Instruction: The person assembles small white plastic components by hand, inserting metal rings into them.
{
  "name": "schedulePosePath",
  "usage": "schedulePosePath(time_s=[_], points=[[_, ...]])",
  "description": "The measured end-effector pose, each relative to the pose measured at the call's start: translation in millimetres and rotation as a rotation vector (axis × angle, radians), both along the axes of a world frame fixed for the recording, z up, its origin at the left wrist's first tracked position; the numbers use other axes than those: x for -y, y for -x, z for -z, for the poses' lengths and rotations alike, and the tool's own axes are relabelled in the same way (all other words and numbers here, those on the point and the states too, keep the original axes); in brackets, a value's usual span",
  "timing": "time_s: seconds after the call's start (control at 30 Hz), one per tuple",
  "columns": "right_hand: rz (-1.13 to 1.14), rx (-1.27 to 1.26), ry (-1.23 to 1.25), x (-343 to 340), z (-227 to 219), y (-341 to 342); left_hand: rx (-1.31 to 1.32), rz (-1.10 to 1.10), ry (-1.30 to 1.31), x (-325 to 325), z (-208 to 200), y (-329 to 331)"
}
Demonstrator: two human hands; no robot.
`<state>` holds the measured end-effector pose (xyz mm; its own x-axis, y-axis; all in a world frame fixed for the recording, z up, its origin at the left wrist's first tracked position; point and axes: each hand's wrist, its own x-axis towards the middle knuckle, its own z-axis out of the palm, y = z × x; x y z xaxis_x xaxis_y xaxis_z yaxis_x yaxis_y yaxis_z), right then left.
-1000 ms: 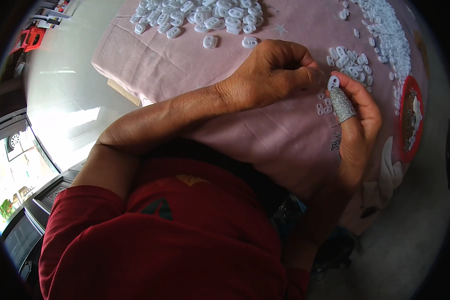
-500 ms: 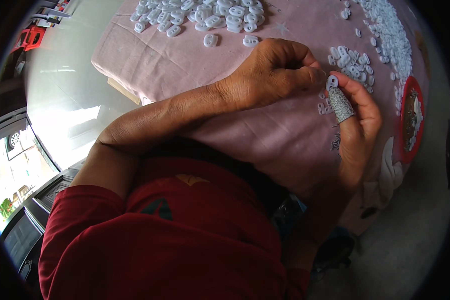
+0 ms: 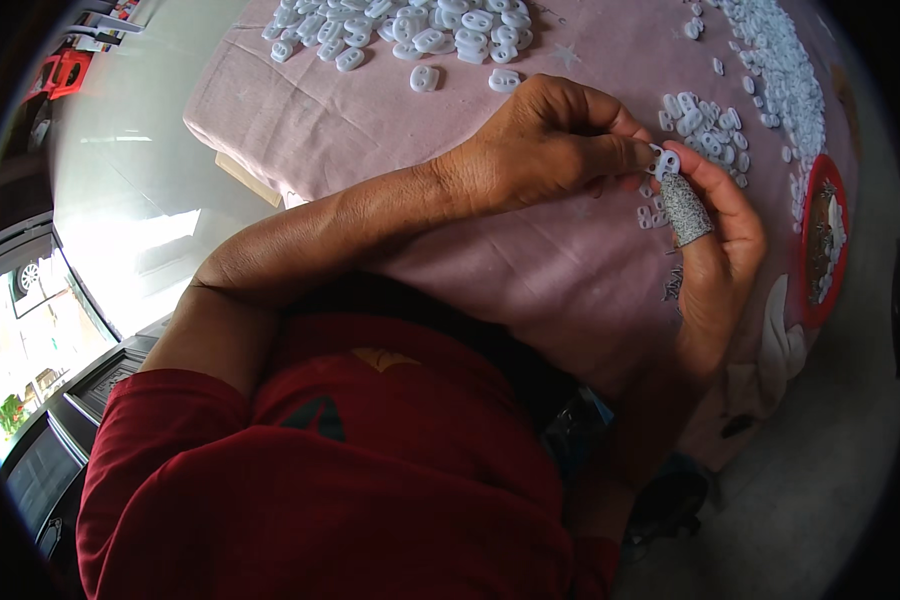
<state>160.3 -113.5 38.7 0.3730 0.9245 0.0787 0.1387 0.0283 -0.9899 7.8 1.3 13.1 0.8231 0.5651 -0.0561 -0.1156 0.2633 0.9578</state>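
Observation:
Thumb and forefinger of my right hand (image 3: 720, 220) pinch a small white two-holed plastic cord-lock piece (image 3: 669, 164). A speckled grey sleeve (image 3: 686, 210) wraps the right thumb. My left hand (image 3: 570, 145) is closed in a pinch right beside that piece, its fingertips meeting it. Something small and whitish shows at the left fingertips, too hidden to name. Just beyond the hands lies a small heap of white plastic pieces (image 3: 708, 128). A few more white pieces (image 3: 651, 217) rest below the fingers, near a cluster of thin dark metal bits (image 3: 673, 284).
A big pile of white two-holed cord locks (image 3: 410, 25) covers the far side of the pink cloth (image 3: 530, 270). Many smaller white pieces (image 3: 785, 80) spread along the far right. A red-rimmed tray (image 3: 810, 290) with metal bits and white pieces sits at the right edge.
My left fingertips have moved slightly right and now meet the white piece in my right hand. That piece has turned a little, showing both holes.

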Motion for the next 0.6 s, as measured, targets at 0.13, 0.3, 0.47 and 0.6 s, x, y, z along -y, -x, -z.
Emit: schedulePosePath(time_s=[0.13,0.3,0.47,0.6], points=[[0.005,0.011,-0.02,-1.0,0.4,0.5,-0.011,-0.016,0.052,-0.7,1.4,-0.6],[0.028,0.081,-0.032,-1.6,1.5,3.9,-0.017,-0.008,0.089,0.2,0.4,1.6],[0.026,0.082,-0.048,-2.5,1.9,4.7,-0.02,-0.042,-0.03,1.2,1.2,0.8],[0.026,0.105,-0.083,-3.5,5.3,4.0,0.0,-0.054,-0.058,0.7,1.5,0.7]])
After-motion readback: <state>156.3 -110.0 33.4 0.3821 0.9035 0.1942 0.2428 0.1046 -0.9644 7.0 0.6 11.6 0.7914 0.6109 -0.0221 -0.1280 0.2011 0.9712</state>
